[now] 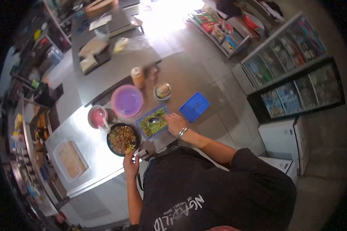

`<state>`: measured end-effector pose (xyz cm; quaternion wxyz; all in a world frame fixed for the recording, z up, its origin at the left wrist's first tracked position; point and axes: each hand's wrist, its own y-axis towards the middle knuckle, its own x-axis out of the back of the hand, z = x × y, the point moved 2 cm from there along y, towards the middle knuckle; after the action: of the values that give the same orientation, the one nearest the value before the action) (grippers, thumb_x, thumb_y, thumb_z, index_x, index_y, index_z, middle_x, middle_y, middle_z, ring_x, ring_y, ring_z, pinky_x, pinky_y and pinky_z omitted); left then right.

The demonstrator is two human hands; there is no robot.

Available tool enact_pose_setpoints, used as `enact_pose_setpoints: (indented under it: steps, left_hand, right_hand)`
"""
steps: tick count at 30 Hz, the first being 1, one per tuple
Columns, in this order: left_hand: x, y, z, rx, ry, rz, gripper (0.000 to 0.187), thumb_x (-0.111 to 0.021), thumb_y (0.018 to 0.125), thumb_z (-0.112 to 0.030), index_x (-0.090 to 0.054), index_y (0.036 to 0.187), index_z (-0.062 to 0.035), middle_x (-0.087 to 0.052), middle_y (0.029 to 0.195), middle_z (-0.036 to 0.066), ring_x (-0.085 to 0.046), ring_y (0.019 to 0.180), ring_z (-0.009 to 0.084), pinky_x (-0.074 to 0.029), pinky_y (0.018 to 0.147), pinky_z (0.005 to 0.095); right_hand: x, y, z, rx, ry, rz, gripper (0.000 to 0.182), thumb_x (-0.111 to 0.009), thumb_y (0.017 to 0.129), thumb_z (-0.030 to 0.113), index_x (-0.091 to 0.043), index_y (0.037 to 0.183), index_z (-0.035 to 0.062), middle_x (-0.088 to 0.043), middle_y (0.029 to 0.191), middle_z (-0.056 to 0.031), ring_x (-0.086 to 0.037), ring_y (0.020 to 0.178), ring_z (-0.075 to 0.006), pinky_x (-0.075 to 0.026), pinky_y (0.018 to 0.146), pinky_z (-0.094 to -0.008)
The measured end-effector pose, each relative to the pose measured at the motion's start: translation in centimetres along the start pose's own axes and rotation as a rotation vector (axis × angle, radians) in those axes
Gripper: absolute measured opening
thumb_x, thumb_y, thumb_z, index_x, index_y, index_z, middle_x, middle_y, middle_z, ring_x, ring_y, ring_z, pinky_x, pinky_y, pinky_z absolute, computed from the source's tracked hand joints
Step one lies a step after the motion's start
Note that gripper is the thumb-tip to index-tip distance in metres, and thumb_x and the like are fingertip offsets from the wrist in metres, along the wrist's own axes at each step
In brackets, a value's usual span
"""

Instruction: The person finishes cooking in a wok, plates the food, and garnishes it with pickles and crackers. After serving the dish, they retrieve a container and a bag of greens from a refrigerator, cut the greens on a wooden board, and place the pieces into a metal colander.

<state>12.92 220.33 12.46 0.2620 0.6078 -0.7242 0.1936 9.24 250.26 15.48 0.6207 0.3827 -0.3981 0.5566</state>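
Observation:
My right hand (176, 124), with bracelets at the wrist, is closed on a spoon (154, 120) at the edge of a blue container (150, 136). The spoon's bowl rests in finely chopped green vegetables (144, 126) inside that container. To the left, my left hand (131, 164) has its fingers pinched at the near rim of a black pan (109, 145) of browned, chopped food (121, 138). Green and orange bits (130, 148) show at its fingertips; I cannot tell what it holds.
A purple bowl (127, 101), a pink-filled tub (98, 117), a sauce bottle (137, 77) and a small round dish (163, 91) stand beyond. The blue lid (194, 106) lies to the right, a pale-filled tray (70, 159) to the left. Shelves (293, 73) stand at right.

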Motion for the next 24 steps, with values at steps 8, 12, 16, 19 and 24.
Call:
enact_pose_setpoints:
  steps: [8,12,16,19,24]
  left_hand:
    - [-6.1,2.8,-7.0,0.351,-0.461,0.879,0.04,-0.062,0.09,-0.026,-0.055,0.122,-0.0025,-0.062,0.108,0.009,-0.06,0.092,0.0164,-0.05,0.077,0.0291]
    - [-16.6,4.5,-8.7,0.38,-0.549,1.08,0.063,-0.061,0.088,-0.041,-0.042,0.135,-0.0022,-0.054,0.123,0.015,-0.055,0.106,0.0202,-0.049,0.084,0.0323]
    - [-26.2,6.1,-6.8,0.423,-0.441,1.025,0.086,-0.063,0.082,-0.053,-0.029,0.14,0.0023,-0.052,0.123,0.021,-0.053,0.11,0.0268,-0.051,0.079,0.0358]
    - [-30.3,6.3,-6.2,0.336,-0.273,0.764,0.084,-0.064,0.083,-0.049,-0.03,0.138,0.0044,-0.055,0.113,0.025,-0.056,0.1,0.0303,-0.052,0.073,0.0414]
    - [-29.7,6.3,-8.8,0.262,-0.276,0.794,0.07,-0.066,0.082,-0.042,-0.042,0.126,0.0058,-0.054,0.104,0.024,-0.056,0.093,0.0355,-0.046,0.084,0.0436]
  right_hand:
    - [0.0,-1.3,-16.9,-0.692,0.231,-0.311,0.03,-0.056,0.09,0.03,-0.055,0.079,0.0015,-0.062,0.084,-0.0199,-0.06,0.082,-0.0363,-0.046,0.069,-0.0441]
    - [-1.9,0.0,-24.6,-0.405,-0.172,-0.711,0.041,-0.074,0.073,0.037,-0.055,0.075,0.0003,-0.059,0.069,-0.0172,-0.06,0.069,-0.0359,-0.047,0.062,-0.0469]
    - [-3.0,-3.5,-28.4,-0.686,-0.037,-0.396,0.026,-0.074,0.069,0.019,-0.055,0.072,0.0019,-0.063,0.074,-0.0164,-0.061,0.073,-0.0363,-0.047,0.063,-0.0457]
    - [-4.1,-7.6,-28.9,-0.734,0.101,-0.433,0.018,-0.072,0.07,0.01,-0.055,0.071,0.0033,-0.064,0.072,-0.0132,-0.062,0.07,-0.0307,-0.047,0.062,-0.0416]
    - [-5.0,-12.1,-28.1,-0.816,0.228,-0.342,0.019,-0.073,0.072,0.009,-0.054,0.07,0.005,-0.063,0.07,-0.0083,-0.06,0.066,-0.0222,-0.046,0.061,-0.0372]
